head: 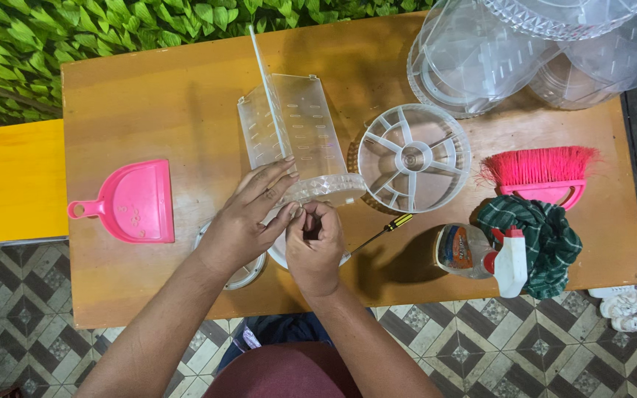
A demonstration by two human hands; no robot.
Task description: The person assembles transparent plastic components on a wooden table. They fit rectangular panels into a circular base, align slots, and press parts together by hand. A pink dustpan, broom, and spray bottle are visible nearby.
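Steadying a clear plastic cylinder (296, 140) lying on the counter (156, 96), the left hand (248, 217) rests flat and spread on its rim while the right hand (315, 243) is curled tight beside it; whether it pinches something cannot be told. A screwdriver (385, 230) lies just right.

Your open lane is left: bare wooden table (149, 96) between the pink dustpan (133, 200) and the clear plastic container (296, 140). Right side is blocked by the round divider tray (414, 157), pink brush (541, 173), green cloth (540, 236) and spray bottle (481, 254). The far right corner is filled with stacked clear tubs (495, 51). The screwdriver (383, 230) lies just beside your right hand (315, 247).
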